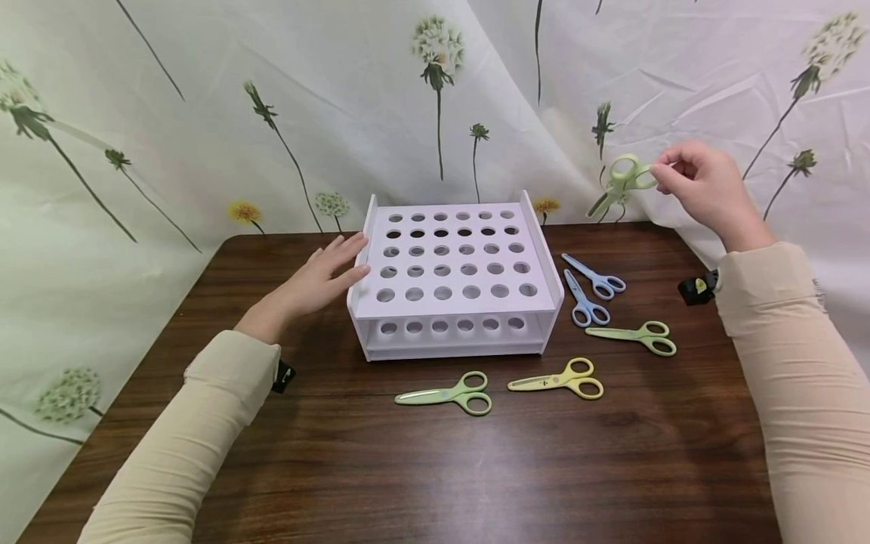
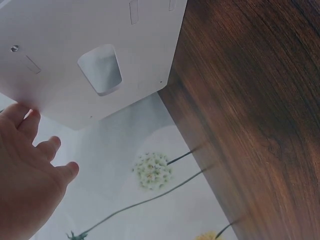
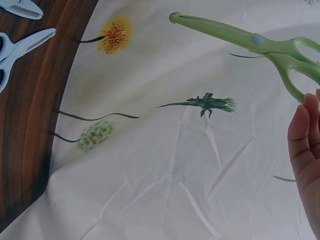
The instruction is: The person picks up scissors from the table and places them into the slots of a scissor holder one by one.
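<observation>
My right hand (image 1: pixel 703 185) pinches a pair of green scissors (image 1: pixel 620 180) by one handle loop, up in the air beyond the table's back right. In the right wrist view the blades of these green scissors (image 3: pixel 215 29) lie together, pointing away from the fingers. My left hand (image 1: pixel 316 276) has its fingers extended and touches the left side panel of a white rack (image 1: pixel 455 304) with rows of round holes. From the left wrist view, the fingertips meet the edge of the rack's side panel (image 2: pixel 140 55), which has a rounded cutout.
Right of the rack lie two blue scissors (image 1: pixel 590 273) and green scissors (image 1: pixel 628 334). In front of it are another pair of green scissors (image 1: pixel 448 394) and yellow scissors (image 1: pixel 553 380). A flowered white cloth (image 1: pixel 326 113) hangs behind the brown table (image 1: pixel 408 483).
</observation>
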A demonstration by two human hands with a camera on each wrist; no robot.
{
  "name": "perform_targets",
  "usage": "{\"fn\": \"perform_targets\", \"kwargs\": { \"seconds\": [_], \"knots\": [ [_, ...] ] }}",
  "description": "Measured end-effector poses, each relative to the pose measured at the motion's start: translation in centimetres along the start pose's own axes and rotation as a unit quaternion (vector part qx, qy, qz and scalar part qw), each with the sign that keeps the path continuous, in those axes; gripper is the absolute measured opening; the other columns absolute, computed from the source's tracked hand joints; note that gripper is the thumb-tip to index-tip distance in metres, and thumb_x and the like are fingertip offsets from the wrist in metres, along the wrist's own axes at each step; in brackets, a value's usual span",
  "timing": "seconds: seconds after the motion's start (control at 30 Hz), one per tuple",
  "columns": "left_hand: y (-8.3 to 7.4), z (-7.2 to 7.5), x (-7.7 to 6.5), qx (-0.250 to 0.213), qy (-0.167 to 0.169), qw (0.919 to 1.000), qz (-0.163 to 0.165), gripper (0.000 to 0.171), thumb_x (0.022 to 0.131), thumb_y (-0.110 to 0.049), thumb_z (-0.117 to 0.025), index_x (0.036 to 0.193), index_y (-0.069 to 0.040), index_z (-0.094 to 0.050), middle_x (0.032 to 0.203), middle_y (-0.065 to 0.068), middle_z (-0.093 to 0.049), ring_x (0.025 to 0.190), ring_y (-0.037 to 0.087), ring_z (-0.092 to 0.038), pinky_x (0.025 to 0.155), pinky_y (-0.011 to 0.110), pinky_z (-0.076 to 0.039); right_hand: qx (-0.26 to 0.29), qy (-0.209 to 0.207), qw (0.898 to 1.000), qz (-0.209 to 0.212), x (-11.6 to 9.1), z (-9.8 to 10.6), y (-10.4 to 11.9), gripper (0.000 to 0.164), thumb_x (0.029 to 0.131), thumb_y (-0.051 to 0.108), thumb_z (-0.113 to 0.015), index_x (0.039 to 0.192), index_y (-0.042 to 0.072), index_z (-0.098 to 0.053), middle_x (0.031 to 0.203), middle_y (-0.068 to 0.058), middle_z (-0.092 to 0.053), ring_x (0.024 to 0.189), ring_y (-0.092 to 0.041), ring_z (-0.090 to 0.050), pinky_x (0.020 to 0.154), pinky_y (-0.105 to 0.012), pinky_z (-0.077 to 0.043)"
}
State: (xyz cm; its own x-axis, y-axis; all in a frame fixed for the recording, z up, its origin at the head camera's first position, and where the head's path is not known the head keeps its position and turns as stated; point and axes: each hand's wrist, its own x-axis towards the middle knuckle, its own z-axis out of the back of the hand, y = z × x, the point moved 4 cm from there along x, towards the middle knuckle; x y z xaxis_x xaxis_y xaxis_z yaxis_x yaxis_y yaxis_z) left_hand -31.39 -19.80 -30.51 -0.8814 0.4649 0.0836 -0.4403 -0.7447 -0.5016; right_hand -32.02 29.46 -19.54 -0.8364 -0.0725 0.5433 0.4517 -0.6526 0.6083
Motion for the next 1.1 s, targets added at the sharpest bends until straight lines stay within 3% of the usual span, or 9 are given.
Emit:
{"fn": "perform_targets", "kwargs": {
  "seconds": [0.43,0.83,1.1],
  "knots": [
    [-0.1,0.1,0.1,0.002,-0.004,1.0,-0.004,0.064,0.096,-0.046,-0.04,0.147,-0.01,-0.024,0.152,0.004,-0.016,0.138,0.024,-0.001,0.108,0.046,0.003,0.028,0.0,0.999,0.024,0.4,-0.2,1.6,0.017,0.086,0.002,-0.06,0.077,0.017,-0.062,0.063,0.014,-0.055,0.055,0.003,-0.051,0.053,-0.012,-0.034],
    [-0.1,0.1,0.0,0.0,-0.004,1.0,-0.006,0.064,0.096,-0.045,-0.04,0.147,-0.009,-0.023,0.152,0.005,-0.016,0.138,0.024,-0.001,0.108,0.046,0.003,0.093,0.004,0.995,0.025,0.2,-0.7,3.1,0.022,0.086,-0.002,-0.06,0.078,0.019,-0.065,0.069,0.01,-0.058,0.057,0.001,-0.055,0.056,-0.01,-0.04],
    [-0.2,0.0,-0.1,0.0,-0.002,1.0,-0.002,0.064,0.097,-0.045,-0.039,0.147,-0.01,-0.023,0.152,0.005,-0.016,0.138,0.025,-0.001,0.108,0.046,0.002,0.147,0.013,0.988,0.046,-0.1,-1.5,4.3,0.018,0.084,-0.007,-0.06,0.079,0.009,-0.067,0.075,0.007,-0.06,0.056,-0.002,-0.057,0.055,-0.011,-0.044]
  ]
}}
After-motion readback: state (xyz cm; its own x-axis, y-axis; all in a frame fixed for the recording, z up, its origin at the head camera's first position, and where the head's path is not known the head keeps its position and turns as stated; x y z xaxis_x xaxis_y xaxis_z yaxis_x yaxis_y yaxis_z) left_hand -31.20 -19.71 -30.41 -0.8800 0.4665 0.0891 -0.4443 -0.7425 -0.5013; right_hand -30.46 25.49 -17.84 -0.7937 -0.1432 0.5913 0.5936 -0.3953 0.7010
